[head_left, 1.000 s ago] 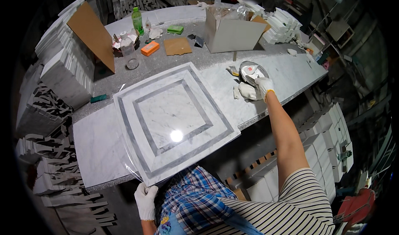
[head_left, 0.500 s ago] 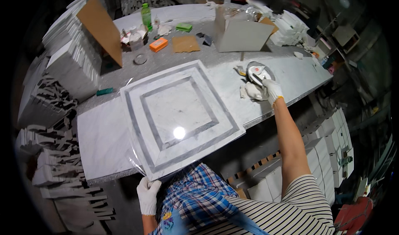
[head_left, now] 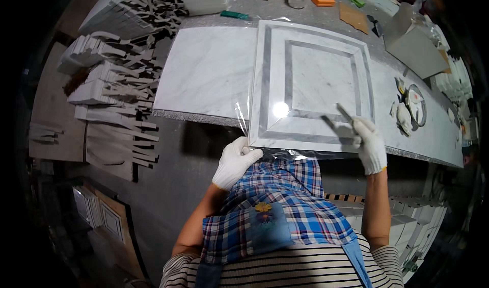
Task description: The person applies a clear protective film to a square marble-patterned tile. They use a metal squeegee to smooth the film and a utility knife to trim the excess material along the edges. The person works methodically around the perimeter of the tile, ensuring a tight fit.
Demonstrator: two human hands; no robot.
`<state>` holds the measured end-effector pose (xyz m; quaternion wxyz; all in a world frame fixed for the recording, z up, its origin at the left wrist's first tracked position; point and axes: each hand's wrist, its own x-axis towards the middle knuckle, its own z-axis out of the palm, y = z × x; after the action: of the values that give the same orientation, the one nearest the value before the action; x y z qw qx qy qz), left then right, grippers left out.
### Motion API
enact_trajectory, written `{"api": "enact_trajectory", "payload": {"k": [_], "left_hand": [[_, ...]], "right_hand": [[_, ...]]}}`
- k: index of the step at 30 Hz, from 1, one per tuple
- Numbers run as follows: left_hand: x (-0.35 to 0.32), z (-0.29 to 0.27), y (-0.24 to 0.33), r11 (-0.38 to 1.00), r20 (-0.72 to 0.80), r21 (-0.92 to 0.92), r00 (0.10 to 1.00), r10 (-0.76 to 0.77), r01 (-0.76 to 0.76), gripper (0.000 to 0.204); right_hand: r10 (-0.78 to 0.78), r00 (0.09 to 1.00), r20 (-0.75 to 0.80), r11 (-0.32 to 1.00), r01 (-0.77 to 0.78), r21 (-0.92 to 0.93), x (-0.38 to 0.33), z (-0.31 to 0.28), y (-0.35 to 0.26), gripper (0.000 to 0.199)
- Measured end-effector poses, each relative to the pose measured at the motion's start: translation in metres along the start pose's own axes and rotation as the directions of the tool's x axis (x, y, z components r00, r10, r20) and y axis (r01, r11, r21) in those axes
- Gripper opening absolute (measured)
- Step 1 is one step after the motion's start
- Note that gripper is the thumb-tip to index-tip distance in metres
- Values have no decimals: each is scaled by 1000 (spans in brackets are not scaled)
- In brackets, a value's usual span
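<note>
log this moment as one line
left hand: at panel, near-left corner | right hand: holding slim tool over panel | panel: on pale slab | orange box: beyond panel

No lettering seems legible here.

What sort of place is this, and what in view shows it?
Probably a stone or tile workshop: a marble-patterned panel lies across a grey worktable, with stacked pale pieces at the picture's left.

1 left hand (head_left: 237, 161) and 1 right hand (head_left: 371, 144) (2 white gloves (head_left: 229, 171) between them), 1 square panel (head_left: 322, 79) with 2 grey bands (head_left: 265, 74), 1 slim tool (head_left: 344, 111), 1 round dish (head_left: 424, 109), 1 pale carton (head_left: 413, 42), 1 orange box (head_left: 323, 1), 1 green box (head_left: 355, 0).
</note>
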<state>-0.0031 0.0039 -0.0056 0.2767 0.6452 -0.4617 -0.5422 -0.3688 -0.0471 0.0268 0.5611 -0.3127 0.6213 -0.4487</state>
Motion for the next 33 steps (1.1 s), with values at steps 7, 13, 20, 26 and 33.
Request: {"api": "enact_trajectory", "payload": {"k": [7,13,20,26,33], "left_hand": [[2,-1,-3,999,35,6,999,-38,37,26],[0,-5,5,998,43,58,998,-40,38,30],[1,-5,1,997,41,70,998,-45,42,32],[2,-5,0,996,39,75,998,-42,39,33],[3,0,-6,1000,-16,25,1000,20,-20,37]], "right_hand": [[176,946,273,975,-129,-180,-21,84,19,30],[141,957,255,946,-55,-320,-30,116,22,25],[27,971,238,883,88,-461,-34,124,29,24],[-122,956,268,795,255,-551,-37,123,32,22],[-189,934,302,753,335,-567,-36,120,36,23]]}}
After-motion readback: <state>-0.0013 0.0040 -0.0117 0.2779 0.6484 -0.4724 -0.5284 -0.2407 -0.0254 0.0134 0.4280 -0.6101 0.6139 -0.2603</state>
